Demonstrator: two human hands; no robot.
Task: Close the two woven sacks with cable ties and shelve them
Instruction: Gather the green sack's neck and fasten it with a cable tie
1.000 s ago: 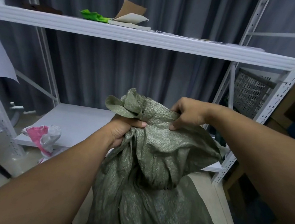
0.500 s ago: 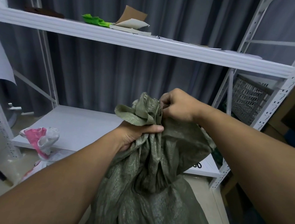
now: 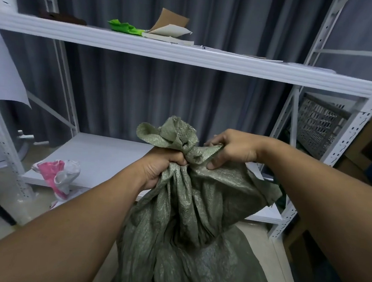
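Observation:
A green woven sack [image 3: 186,226] hangs in front of me, its mouth bunched into a twisted neck with a loose flap on top. My left hand [image 3: 160,167] grips that neck from the left, fingers curled tight round it. My right hand [image 3: 231,148] pinches a fold of the sack's mouth just to the right of the neck. No cable tie is visible. Behind the sack lies the white lower shelf [image 3: 102,156] of a metal rack.
An upper shelf [image 3: 188,55] carries a green cloth [image 3: 123,26], an open book [image 3: 169,32] and papers. A pink and white bag [image 3: 58,175] lies at the lower shelf's front left corner. A grey plastic crate [image 3: 319,125] stands behind the rack's right upright.
My right hand slid from the top of the neck out to the right, pulling a fold of the sack with it. The left hand kept its grip on the neck.

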